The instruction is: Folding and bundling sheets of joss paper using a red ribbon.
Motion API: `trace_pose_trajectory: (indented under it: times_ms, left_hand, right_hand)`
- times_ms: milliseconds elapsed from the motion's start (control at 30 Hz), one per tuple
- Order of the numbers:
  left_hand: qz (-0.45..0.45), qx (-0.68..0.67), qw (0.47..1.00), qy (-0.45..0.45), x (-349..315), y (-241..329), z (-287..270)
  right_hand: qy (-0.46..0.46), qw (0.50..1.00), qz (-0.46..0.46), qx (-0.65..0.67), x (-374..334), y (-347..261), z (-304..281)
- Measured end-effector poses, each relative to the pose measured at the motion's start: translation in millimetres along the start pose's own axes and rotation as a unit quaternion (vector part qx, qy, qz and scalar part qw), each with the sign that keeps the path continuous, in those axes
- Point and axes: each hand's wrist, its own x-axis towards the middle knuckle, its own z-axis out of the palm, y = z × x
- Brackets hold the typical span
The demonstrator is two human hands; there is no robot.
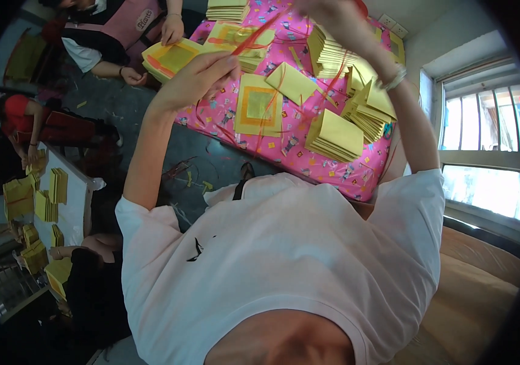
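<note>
My left hand (202,79) is closed on a bunch of thin red strings (254,39), raised above the table's near left part. The strings stretch up and right toward my right hand (333,18), which is smeared by motion at the far edge, so its fingers do not show clearly. Below lies a flat yellow paper sheet (249,126) with an orange square, red strings trailing over it. Beside it rests a folded yellow paper packet (293,84). Stacks of folded yellow paper (334,135) stand to the right, with more yellow stacks (327,53) behind.
A pink patterned cloth (348,179) covers the table. Across its left side, a co-worker's hand (172,29) touches a yellow paper stack (175,58). Other people work at a white table (80,191) with yellow bundles at far left. A barred window (485,121) is on the right.
</note>
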Motion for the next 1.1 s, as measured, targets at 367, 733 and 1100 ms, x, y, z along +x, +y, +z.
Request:
trace_pose_trajectory:
  times_ms: [367, 733, 1100]
  left_hand:
    - [-0.093, -0.021, 0.990, 0.100, -56, -46, -40]
    - [-0.057, -0.019, 0.998, 0.017, -26, -3, -38]
    - [-0.103, -0.093, 0.987, 0.084, -74, -63, -70]
  right_hand:
    - [0.031, 0.826, 0.132, -0.548, -54, 142, -64]
    - [-0.178, 0.983, 0.002, 0.051, 39, -80, 96]
    - [0.108, 0.978, 0.118, -0.135, -2, 80, 7]
